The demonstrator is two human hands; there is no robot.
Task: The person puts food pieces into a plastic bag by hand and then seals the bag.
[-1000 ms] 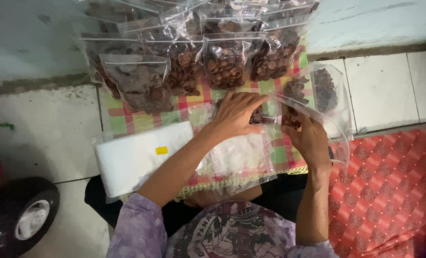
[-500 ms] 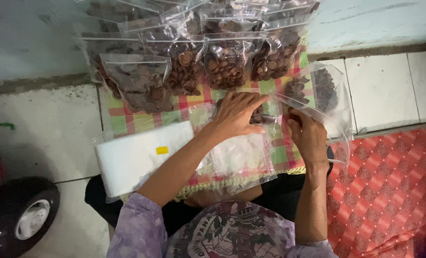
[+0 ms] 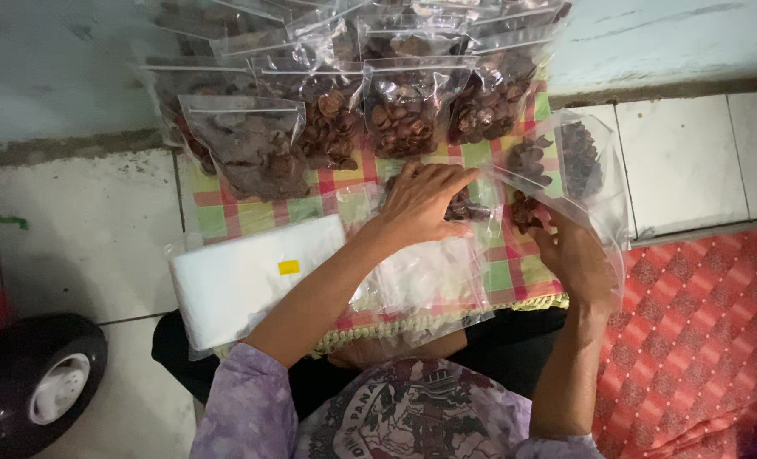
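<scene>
A person sits on the floor with a checked cloth (image 3: 225,217) spread out in front. The left hand (image 3: 425,200) lies flat, fingers spread, on top of a clear plastic bag (image 3: 480,204) with brown dried pieces inside. It presses down on the bag and does not squeeze it. The right hand (image 3: 578,259) is just beside it, with its fingers curled around the open edge of the same bag, holding it up. The bag lies on the cloth, right in the middle, between the two hands.

Behind the hands stands a row of filled bags (image 3: 344,110), all full of the same brown pieces and leaning on the wall. A stack of empty white bags (image 3: 251,280) lies on the cloth by the left arm. A small black wheel (image 3: 39,382) sits on the floor tiles, far off to the left. A red patterned mat (image 3: 701,340) lies to the right.
</scene>
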